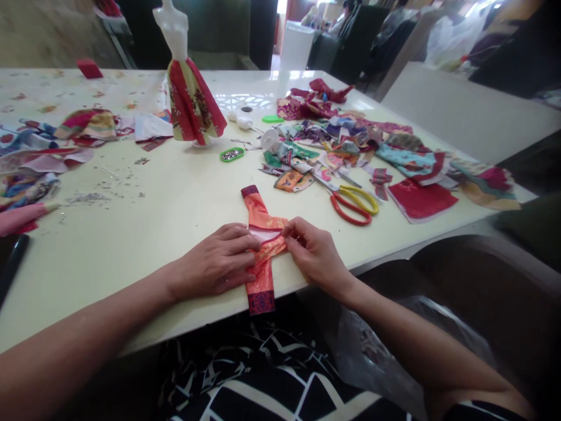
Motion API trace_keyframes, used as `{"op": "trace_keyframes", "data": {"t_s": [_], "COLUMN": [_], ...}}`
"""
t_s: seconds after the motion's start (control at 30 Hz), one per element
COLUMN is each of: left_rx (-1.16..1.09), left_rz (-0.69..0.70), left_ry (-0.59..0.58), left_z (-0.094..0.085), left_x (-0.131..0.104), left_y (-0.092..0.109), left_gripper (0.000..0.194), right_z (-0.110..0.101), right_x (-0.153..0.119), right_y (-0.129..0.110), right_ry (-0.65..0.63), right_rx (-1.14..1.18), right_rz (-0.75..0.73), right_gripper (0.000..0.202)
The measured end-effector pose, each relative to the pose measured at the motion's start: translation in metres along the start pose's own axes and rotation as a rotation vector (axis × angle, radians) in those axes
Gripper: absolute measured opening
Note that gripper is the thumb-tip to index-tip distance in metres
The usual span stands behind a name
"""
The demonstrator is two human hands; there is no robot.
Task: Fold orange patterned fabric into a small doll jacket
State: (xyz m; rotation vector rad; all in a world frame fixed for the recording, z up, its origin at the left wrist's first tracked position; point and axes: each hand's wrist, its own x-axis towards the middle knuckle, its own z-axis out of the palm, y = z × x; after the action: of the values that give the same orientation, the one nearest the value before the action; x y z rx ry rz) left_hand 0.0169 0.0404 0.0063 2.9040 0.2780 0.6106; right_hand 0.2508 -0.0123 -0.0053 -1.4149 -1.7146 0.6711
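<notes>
A small orange doll-sized garment (260, 276) with dark red cuffs lies on the table at its front edge, one sleeve pointing away and the other hanging toward me. My left hand (223, 257) rests on its left side, fingers bent over the fabric near the pale opening. On the right side, my right hand (313, 251) pinches the garment's dark red trim between thumb and forefinger. Whether a pin or needle is in that pinch is too small to make out.
Scissors with red and yellow handles (353, 204) lie right of the garment. Fabric scraps (333, 140) heap behind them. A mini dress form (193, 99) wears a red and cream skirt. A green tray of pins (231, 154) sits mid-table. Small bits (90, 196) are scattered at left.
</notes>
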Motion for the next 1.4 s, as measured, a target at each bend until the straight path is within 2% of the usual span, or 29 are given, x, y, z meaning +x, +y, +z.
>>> {"op": "trace_keyframes", "data": {"t_s": [0.17,0.3,0.4,0.47,0.57,0.67,0.83,1.07,1.17,1.27,1.4], "left_rx": [-0.008,-0.011,-0.082,-0.178,-0.294,-0.300,-0.334,-0.335,-0.264,-0.203,-0.261], "left_rz": [0.003,-0.043,-0.102,-0.189,-0.412,-0.566,-0.659,-0.767,-0.765,-0.666,-0.609], "left_ry": [-0.014,-0.073,-0.075,-0.040,0.036,0.036,0.015,0.004,0.064,0.128,0.063], "left_z": [0.002,0.002,0.001,0.001,0.002,0.005,0.008,0.004,0.006,0.010,0.015], "left_x": [0.000,0.000,-0.001,0.000,0.003,0.009,0.019,0.023,0.023,0.024,0.026], "left_y": [-0.001,-0.001,-0.002,-0.003,-0.004,-0.004,-0.004,-0.003,0.002,0.006,0.006], "left_gripper": [0.013,0.016,0.017,0.016,0.016,0.017,0.013,0.019,0.017,0.013,0.017], "right_z": [-0.003,-0.003,-0.002,-0.001,-0.001,-0.001,-0.001,-0.001,-0.001,-0.001,-0.004], "right_x": [-0.001,-0.003,-0.004,-0.004,-0.005,-0.005,-0.006,-0.005,-0.004,-0.004,-0.003], "right_y": [-0.003,-0.003,0.000,0.001,0.003,0.003,0.003,0.001,0.000,0.000,0.000], "right_ry": [-0.033,-0.025,-0.006,-0.003,0.001,0.005,0.022,0.016,0.008,0.005,-0.023], "right_rx": [-0.005,-0.023,-0.026,-0.028,-0.021,-0.008,-0.005,-0.036,-0.045,-0.048,0.012], "right_rz": [0.017,0.005,0.001,-0.007,-0.015,-0.014,-0.022,-0.011,-0.005,0.005,0.027], "right_gripper": [0.011,0.011,0.010,0.010,0.010,0.010,0.009,0.010,0.010,0.009,0.006]}}
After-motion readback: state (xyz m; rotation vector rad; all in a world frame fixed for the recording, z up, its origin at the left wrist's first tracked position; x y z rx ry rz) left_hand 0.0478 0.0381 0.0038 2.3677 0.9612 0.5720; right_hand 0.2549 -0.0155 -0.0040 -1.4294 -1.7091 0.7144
